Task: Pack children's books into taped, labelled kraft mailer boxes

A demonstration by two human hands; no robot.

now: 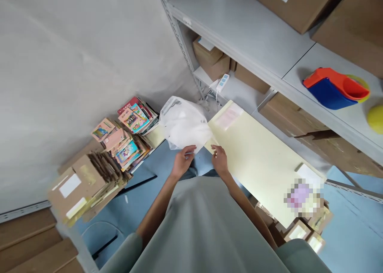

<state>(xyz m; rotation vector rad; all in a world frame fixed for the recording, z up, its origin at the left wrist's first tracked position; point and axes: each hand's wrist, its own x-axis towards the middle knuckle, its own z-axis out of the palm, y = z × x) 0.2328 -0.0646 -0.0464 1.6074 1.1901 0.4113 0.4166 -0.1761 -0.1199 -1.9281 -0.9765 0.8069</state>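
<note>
A white, translucent plastic bag [184, 123] lies bunched in front of me, over the corner between the two tabletops. My left hand [183, 162] is at its near edge, fingers curled and closed on the thin film. My right hand [220, 160] is a short way to the right, thumb and fingers bent together at the bag's near right corner. The film is so clear there that its exact edge is hard to make out. A flat pinkish plastic packet [229, 116] rests on the pale yellow table [254, 153] beyond my right hand.
Stacks of picture books [128, 137] and flattened cardboard [86, 177] stand on the left. A grey shelf [239, 30] with cartons, a power strip [223, 83] and an orange-and-blue plastic toy [335, 87] runs along the right. Small boxes [299, 231] sit beside the table's near right end.
</note>
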